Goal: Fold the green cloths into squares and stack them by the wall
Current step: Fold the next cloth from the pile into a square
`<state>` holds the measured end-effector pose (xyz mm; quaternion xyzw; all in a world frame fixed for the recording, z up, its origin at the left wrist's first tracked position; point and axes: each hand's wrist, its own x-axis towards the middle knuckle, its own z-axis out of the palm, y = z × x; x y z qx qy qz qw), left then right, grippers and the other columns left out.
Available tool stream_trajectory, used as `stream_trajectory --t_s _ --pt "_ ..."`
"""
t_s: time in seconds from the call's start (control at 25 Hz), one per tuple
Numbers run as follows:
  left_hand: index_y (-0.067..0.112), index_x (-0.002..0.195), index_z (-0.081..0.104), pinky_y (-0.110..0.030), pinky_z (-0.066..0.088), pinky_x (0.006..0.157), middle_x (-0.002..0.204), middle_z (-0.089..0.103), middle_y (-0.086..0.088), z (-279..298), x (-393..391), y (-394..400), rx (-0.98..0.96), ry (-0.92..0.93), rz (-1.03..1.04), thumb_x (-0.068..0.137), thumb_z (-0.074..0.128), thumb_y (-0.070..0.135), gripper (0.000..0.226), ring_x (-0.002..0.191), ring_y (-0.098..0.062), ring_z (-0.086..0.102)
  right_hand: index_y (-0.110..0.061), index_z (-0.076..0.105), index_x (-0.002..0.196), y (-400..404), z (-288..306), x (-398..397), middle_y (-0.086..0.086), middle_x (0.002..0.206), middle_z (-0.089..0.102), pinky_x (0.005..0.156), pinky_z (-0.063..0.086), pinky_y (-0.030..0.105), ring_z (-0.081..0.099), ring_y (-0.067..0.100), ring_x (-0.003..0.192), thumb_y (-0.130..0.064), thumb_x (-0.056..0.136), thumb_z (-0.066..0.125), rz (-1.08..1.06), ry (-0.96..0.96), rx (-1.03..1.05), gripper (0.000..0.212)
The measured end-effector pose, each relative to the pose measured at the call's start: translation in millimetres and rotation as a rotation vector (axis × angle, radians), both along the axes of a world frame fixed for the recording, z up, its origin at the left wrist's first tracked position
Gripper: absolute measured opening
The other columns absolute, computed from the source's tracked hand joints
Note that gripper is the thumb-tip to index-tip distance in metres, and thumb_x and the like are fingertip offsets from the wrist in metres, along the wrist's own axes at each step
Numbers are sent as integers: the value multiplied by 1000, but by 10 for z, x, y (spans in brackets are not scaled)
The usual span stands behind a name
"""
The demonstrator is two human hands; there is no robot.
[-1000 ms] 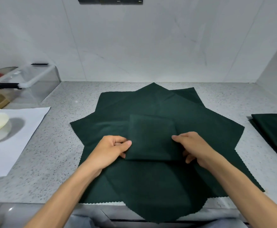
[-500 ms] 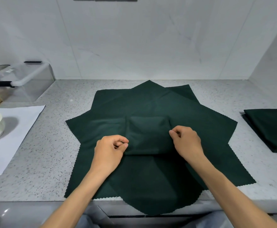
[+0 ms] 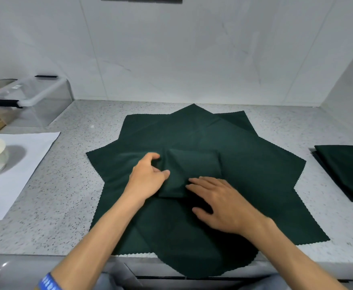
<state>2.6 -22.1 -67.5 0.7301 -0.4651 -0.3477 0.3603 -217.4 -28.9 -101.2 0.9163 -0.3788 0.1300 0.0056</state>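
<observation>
Head view shows a folded green cloth (image 3: 189, 171) lying on top of a fanned pile of spread green cloths (image 3: 255, 185) in the middle of the speckled table (image 3: 66, 195). The left hand (image 3: 146, 176) grips the folded cloth's left edge, fingers curled into the fabric with the thumb on top. The right hand (image 3: 219, 203) lies flat, fingers straight and slightly spread, its tips touching the cloth's near right corner. Another folded green stack (image 3: 347, 170) sits well apart at the right, near the side wall. To finish this step well, I judge the flat hand should hold the layers together while the left squares the edge, then both lift the bundle without letting it unfold.
</observation>
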Motion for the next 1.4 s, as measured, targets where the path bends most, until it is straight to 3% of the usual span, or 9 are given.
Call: stream_trajectory --t_s 0.24,0.52,0.6,0.76,0.88,0.96,1.08,1.24,1.4 --pt "33 102 75 -31 52 71 88 67 3 -1 74 -103 53 -105 -171 85 40 6 47 70 -19 62 -13 62 114 -20 -80 296 4 124 65 81 55 39 62 27 110 -26 79 55 -145 18 -195 38" --pt "36 114 67 -26 35 103 123 46 14 18 422 -8 -28 -373 -479 70 66 17 48 116 -10 41 -18 59 77 -61 258 488 -4 62 61 50 43 31 57 21 54 -15 80 69 -185 -401 -51 11" --pt "26 105 70 -27 37 104 127 56 16 137 430 75 -222 -160 -391 71 78 23 35 119 -8 48 -21 58 77 -158 614 372 -6 66 61 59 46 33 57 13 62 -27 89 60 -162 -681 208 13" --pt "10 101 71 -30 58 78 95 75 -9 536 231 130 -331 758 -153 76 76 7 26 83 -20 70 -7 72 96 -222 1240 70 7 91 77 80 58 39 73 22 87 -21 96 61 -229 -1139 934 18" --pt "18 115 67 -28 56 60 91 76 -4 471 59 104 -210 798 0 83 74 11 33 69 -15 69 -11 71 95 -298 1102 -86 -9 79 77 69 60 30 74 12 74 -19 94 63 -447 -1151 1037 11" --pt "25 122 60 -29 54 58 96 77 -2 249 -22 116 -40 814 -14 85 72 10 41 70 -16 70 -7 65 120 -358 795 -141 5 109 74 84 58 37 72 20 93 -23 90 69 -576 -1169 1095 34" --pt "18 124 60 -30 55 65 102 77 -5 12 -111 152 75 755 -63 86 68 0 43 87 -20 72 -8 57 131 -348 447 -211 7 120 69 88 54 34 68 22 102 -22 89 70 -649 -1176 1104 47" --pt "17 99 73 -21 55 70 96 77 -1 306 -78 46 -307 639 -88 84 70 -4 27 87 -16 71 -10 68 107 -411 737 -284 6 107 75 81 56 24 71 16 98 -3 93 59 -261 -1362 920 18" --pt "26 83 74 -23 52 84 93 76 11 377 149 22 -640 -69 -289 75 67 -16 43 92 -12 68 -16 74 87 -379 834 -507 -2 104 75 96 50 24 66 12 109 32 67 52 -72 -1059 517 57"
